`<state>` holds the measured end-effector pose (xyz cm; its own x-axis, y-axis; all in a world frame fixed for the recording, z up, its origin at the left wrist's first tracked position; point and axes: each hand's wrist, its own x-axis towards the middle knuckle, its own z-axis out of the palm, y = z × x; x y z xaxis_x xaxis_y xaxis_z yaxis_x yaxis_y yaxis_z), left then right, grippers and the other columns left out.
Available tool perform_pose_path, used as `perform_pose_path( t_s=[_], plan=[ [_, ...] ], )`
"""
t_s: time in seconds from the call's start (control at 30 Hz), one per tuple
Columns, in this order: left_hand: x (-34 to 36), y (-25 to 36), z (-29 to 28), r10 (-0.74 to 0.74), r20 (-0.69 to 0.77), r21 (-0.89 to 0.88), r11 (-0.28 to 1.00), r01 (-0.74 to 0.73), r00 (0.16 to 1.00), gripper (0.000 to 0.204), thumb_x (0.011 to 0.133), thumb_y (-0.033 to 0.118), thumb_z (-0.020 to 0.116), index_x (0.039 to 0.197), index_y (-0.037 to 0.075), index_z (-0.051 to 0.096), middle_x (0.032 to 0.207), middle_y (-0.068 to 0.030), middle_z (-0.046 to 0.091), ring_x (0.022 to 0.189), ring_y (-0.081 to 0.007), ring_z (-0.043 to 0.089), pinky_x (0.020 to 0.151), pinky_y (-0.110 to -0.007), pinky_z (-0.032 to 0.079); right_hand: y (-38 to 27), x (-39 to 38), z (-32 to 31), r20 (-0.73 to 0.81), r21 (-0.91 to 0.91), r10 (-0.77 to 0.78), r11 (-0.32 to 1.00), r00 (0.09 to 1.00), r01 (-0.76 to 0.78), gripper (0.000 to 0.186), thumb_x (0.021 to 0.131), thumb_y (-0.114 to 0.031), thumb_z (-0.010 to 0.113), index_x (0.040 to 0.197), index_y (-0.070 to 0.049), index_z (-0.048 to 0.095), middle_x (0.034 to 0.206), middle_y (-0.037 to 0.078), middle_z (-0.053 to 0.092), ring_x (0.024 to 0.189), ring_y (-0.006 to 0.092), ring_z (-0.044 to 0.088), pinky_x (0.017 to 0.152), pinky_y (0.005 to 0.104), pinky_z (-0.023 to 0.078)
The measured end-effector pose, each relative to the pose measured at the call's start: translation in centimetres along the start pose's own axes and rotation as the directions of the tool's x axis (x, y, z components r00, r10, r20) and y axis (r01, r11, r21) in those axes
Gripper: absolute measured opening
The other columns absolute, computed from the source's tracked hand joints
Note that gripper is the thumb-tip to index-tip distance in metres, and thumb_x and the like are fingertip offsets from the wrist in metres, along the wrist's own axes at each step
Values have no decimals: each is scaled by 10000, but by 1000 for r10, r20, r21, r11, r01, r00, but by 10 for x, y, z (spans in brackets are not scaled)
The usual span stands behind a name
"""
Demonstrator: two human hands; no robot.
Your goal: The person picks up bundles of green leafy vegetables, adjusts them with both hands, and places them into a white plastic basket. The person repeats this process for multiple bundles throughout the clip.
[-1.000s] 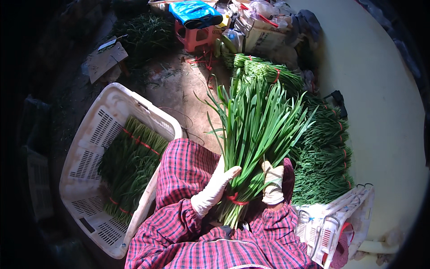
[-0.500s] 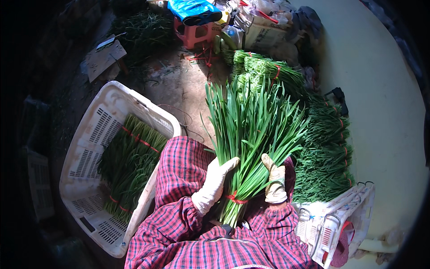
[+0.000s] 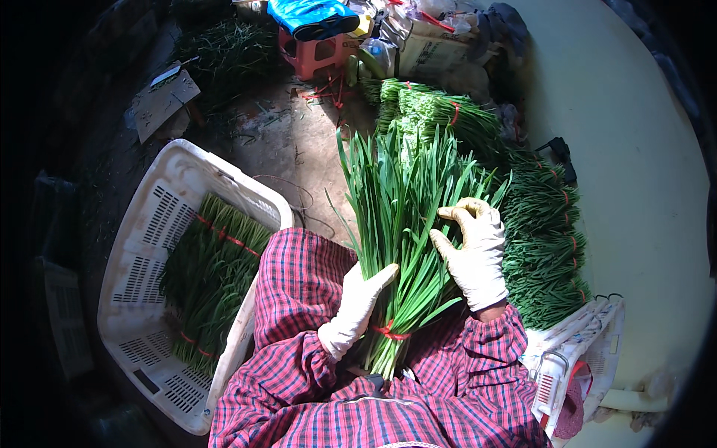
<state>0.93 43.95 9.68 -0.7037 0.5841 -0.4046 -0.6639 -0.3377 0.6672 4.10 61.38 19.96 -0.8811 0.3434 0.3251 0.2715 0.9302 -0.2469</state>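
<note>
A bunch of long green garlic chives (image 3: pixel 399 246) stands over my lap, tied near its pale stem end with a red band (image 3: pixel 388 330). My left hand (image 3: pixel 361 299), in a white glove, wraps round its left side, thumb across the leaves. Higher up on the right, my gloved right hand (image 3: pixel 476 250) is at the leaves. Its fingers are bent, with thumb and forefinger apart and leaves showing between them. Whether it touches single leaves is hard to make out.
A white plastic basket (image 3: pixel 119 261) with tied green bunches stands at my left. Stacked bunches (image 3: pixel 538 261) line the right side, and more bunches (image 3: pixel 433 112) lie ahead. Farther off are a red stool (image 3: pixel 310 56) and a small board (image 3: pixel 166 101). A white crate (image 3: pixel 590 336) sits at lower right.
My right hand has left the bunch's lower right side and moved up and right toward the leaf tips. My left hand keeps its hold. The view has shifted slightly.
</note>
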Motion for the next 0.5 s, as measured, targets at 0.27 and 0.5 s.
perform_pose_path(
  t_s=[0.27,0.5],
  plan=[
    [2,-3,-6,-11,-4,-14,1000,11,1000,253,874,151,684,1088,28,624,975,-6,648,850,-94,586,794,-257,472,27,-5,15,-128,505,177,859,976,-90,111,791,-12,727,861,-39,644,980,35,629,854,132,587,780,272,465],
    [6,-3,-8,20,-104,-146,989,-35,994,257,867,159,675,1091,55,605,925,4,630,804,-107,598,752,-272,496,89,-37,-8,-170,887,610,436,774,-149,283,920,-113,632,1186,-16,631,1134,33,650,1017,101,594,906,237,462]
  ],
)
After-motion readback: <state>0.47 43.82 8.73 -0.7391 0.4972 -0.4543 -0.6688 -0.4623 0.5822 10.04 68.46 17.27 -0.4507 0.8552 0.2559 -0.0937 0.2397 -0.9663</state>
